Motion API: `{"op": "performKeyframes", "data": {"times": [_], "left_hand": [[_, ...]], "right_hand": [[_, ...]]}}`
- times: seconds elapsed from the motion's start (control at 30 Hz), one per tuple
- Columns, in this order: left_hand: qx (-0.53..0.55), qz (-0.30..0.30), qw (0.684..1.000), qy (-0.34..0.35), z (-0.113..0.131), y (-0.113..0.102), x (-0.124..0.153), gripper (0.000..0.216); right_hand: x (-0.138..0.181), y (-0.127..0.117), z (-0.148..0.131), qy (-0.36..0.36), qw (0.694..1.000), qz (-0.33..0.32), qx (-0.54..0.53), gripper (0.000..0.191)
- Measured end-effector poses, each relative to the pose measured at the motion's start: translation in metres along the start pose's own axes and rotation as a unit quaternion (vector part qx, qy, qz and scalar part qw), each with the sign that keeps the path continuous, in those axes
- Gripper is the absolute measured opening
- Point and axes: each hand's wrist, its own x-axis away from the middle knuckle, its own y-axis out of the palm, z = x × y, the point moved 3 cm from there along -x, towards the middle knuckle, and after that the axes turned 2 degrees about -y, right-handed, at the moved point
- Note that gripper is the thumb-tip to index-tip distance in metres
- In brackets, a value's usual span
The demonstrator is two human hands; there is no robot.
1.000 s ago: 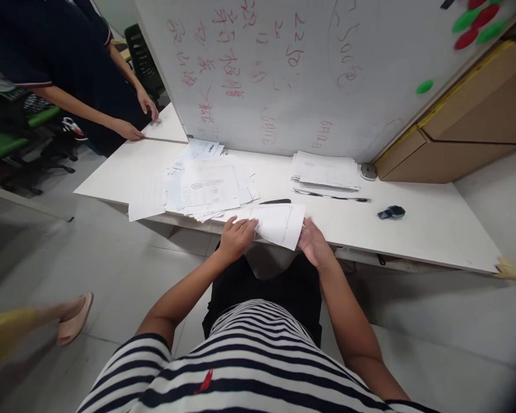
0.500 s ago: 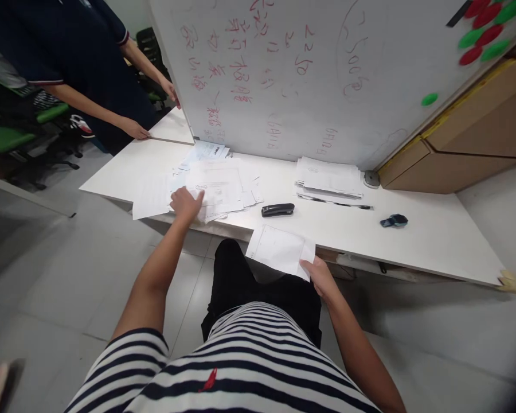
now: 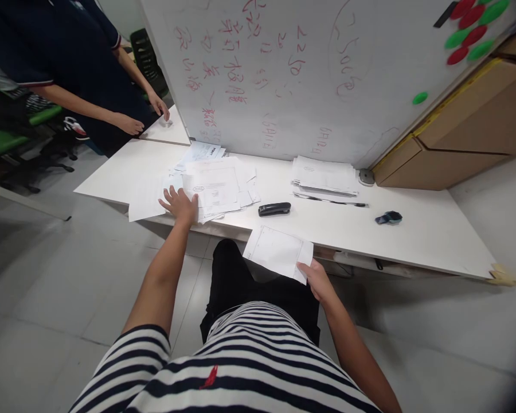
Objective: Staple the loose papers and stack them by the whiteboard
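Observation:
My left hand point(image 3: 179, 203) lies flat with spread fingers on the near left edge of a loose pile of papers point(image 3: 215, 186) on the white table point(image 3: 413, 235). My right hand point(image 3: 316, 278) pinches the near right corner of a single white sheet point(image 3: 277, 251) that hangs half over the table's front edge. A black stapler point(image 3: 274, 209) lies on the table between the pile and the sheet.
A neater paper stack point(image 3: 324, 174) and a pen point(image 3: 331, 200) lie at the back by the whiteboard point(image 3: 284, 69). A small dark object point(image 3: 388, 217) sits to the right. Another person point(image 3: 69, 63) stands at the far left, hands on the table. Cardboard boxes point(image 3: 468, 132) stand right.
My left hand let go of the sheet and reached left onto the paper pile. My right hand pulled the sheet back to the table's edge, uncovering the stapler.

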Motion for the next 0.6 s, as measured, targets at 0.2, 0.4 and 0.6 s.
{"op": "performKeyframes", "data": {"times": [0.2,0.4,0.6], "left_hand": [[0.051,0.015,0.998,0.022,0.007,-0.005,0.006,0.039],[0.154,0.017,0.988,0.031,0.009,-0.007,0.001,0.018],[0.390,-0.007,0.919,0.067,0.034,-0.034,0.030,0.022]], "right_hand": [[0.000,0.002,0.001,-0.002,1.000,0.010,0.003,0.043],[0.001,0.000,0.004,0.001,1.000,0.024,0.002,0.041],[-0.003,0.003,-0.002,-0.011,1.000,0.017,0.003,0.041]]}}
